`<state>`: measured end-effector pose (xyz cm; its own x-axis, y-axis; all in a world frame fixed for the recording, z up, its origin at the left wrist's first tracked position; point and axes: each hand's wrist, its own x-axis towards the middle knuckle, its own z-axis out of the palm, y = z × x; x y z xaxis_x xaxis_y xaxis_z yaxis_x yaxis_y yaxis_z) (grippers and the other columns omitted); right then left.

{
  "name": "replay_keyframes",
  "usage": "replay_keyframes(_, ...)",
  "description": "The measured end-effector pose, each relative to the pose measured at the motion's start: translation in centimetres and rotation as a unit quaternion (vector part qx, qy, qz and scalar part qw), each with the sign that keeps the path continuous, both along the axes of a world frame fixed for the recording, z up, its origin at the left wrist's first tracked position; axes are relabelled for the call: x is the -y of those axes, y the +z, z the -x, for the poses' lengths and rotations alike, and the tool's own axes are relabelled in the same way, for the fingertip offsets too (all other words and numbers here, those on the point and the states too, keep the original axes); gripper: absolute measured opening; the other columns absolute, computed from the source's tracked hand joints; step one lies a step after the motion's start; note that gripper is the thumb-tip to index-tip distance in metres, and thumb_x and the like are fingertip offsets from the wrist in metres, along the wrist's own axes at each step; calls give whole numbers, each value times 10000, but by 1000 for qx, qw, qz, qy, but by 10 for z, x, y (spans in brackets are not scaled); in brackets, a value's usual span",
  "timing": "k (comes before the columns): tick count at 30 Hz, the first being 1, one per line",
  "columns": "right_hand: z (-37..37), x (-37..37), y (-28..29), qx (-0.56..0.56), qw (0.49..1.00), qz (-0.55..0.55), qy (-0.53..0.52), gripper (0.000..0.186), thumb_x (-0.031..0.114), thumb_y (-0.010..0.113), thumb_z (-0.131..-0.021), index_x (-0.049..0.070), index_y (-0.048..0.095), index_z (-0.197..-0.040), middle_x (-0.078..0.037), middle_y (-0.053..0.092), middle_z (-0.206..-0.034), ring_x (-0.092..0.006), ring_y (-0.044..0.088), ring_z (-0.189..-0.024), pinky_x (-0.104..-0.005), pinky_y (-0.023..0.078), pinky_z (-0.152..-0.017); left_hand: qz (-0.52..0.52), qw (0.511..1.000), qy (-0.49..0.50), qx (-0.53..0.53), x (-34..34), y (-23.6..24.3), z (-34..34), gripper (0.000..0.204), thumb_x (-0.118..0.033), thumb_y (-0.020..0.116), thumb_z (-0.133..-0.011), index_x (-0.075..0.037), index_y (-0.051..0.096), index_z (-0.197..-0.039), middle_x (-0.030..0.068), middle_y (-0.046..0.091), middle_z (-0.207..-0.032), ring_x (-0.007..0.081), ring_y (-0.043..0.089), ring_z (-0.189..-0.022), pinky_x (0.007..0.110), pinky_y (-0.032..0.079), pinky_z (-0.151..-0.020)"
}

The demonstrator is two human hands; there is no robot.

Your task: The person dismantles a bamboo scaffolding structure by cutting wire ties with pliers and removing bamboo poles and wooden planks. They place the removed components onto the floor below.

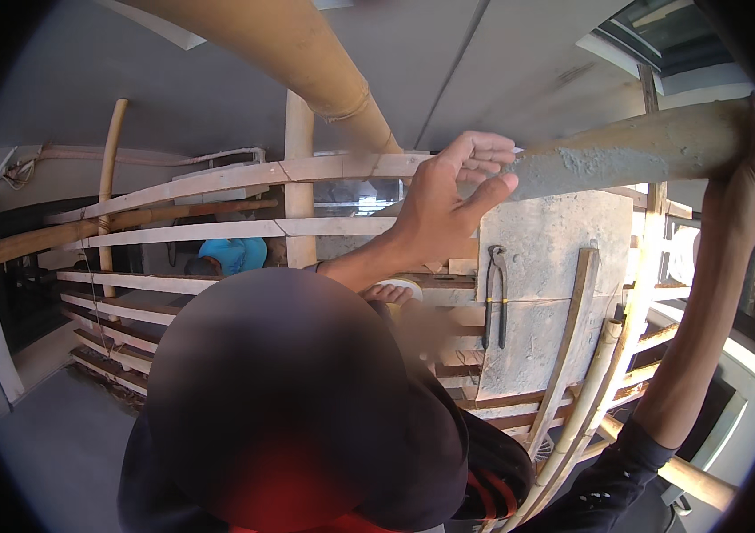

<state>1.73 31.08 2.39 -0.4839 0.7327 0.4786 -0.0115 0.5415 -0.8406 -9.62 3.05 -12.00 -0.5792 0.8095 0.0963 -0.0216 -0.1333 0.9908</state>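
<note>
I have the pole (662, 138) at the upper right of my view, beyond the board (542, 244): thick, round, tan, with rough grey smears along its lower side. My right hand (753, 182) is against its far end; its fingers are mostly hidden, so I cannot tell how they close. My left hand (453, 191) curls by the near end, thumb apart from the fingers.

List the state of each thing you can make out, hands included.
left hand, open, fingers curved
right hand, against pole, grip partly hidden
pole, smeared grey
pincers, lying on board, handles slightly apart
board, stained
plank, lying across board
slats, spaced with gaps
</note>
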Motion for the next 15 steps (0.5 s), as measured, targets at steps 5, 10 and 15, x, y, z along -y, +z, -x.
replay_keyframes(5, 43, 70, -81, -101, 985, 122, -71, 755, 219, 849, -721, -43, 396, -1266, -142, 543, -1151, -220, 561, -1051, -323, 471, -906, -189, 898, 68, -391, -81, 62, 43, 624, -325, 698, -841, 66, 467, -1270, 242, 634, -1075, 287, 640, -1026, 361, 482, -927)
replay_keyframes(10, 52, 105, -163, -109, 973, 183, -85, 829, 270, 854, -706, -33, 335, -1276, -170, 460, -1232, -258, 490, -1156, -378, 416, -991, -85, 939, -44, -332, -164, 92, 32, 697, -315, 718, -757, 117, 447, -1233, 268, 616, -1094, 376, 645, -962, 464, 521, -871)
replay_keyframes(15, 59, 133, -212, -46, 964, 243, -94, 835, 261, 857, -676, -88, 344, -1234, -194, 492, -1193, -280, 513, -1114, -399, 423, -966, 0, 933, -67, -354, -183, 65, 23, 790, -343, 739, -680, 177, 429, -1187, 306, 641, -997, 441, 640, -948, 444, 528, -840)
